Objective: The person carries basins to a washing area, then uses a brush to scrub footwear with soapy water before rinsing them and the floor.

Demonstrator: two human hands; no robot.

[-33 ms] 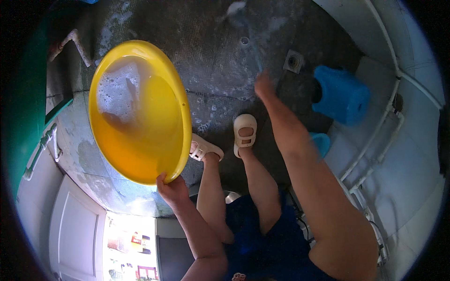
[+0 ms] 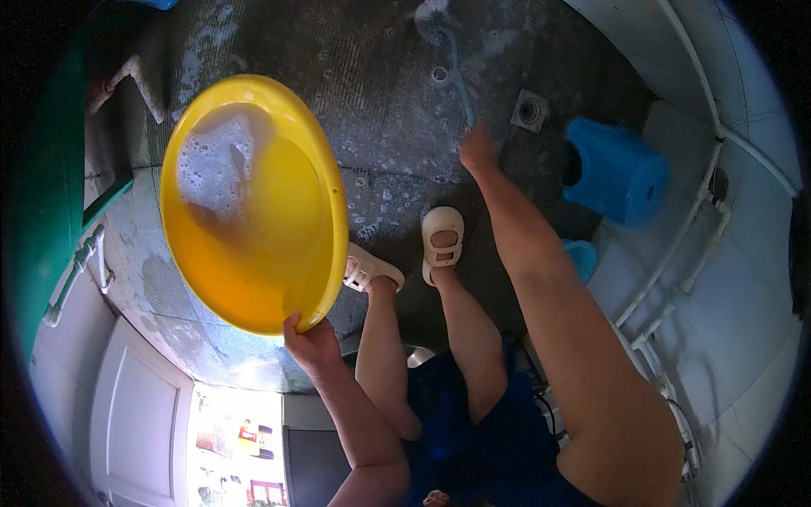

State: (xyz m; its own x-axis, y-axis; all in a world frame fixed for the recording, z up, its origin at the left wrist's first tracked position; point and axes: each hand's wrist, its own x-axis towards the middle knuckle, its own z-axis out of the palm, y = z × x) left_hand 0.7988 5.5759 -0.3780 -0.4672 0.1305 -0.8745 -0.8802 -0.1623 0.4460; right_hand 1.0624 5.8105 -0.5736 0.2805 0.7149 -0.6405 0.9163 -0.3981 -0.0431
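Observation:
My left hand (image 2: 311,346) grips the near rim of a large yellow basin (image 2: 296,245), which is tilted. Soapy water with white foam (image 2: 215,165) pools toward its far left side. Out ahead on the right, my right hand (image 2: 478,150) is closed around the end of a long-handled brush (image 2: 460,80) with a curved blue-grey handle. The brush's pale head (image 2: 431,12) is by the dark wet floor near the top edge. Part of the grip is hidden by my fingers.
A square floor drain (image 2: 529,111) lies right of the brush handle. Beyond it stands a blue plastic container (image 2: 621,173), with a smaller light-blue item (image 2: 581,258) below. White pipes (image 2: 693,194) run along the right wall. A white door (image 2: 139,414) is at lower left.
The brush was smeared by motion and now shows sharply, its head a little to the right. The basin has shifted very slightly; my left hand keeps its hold.

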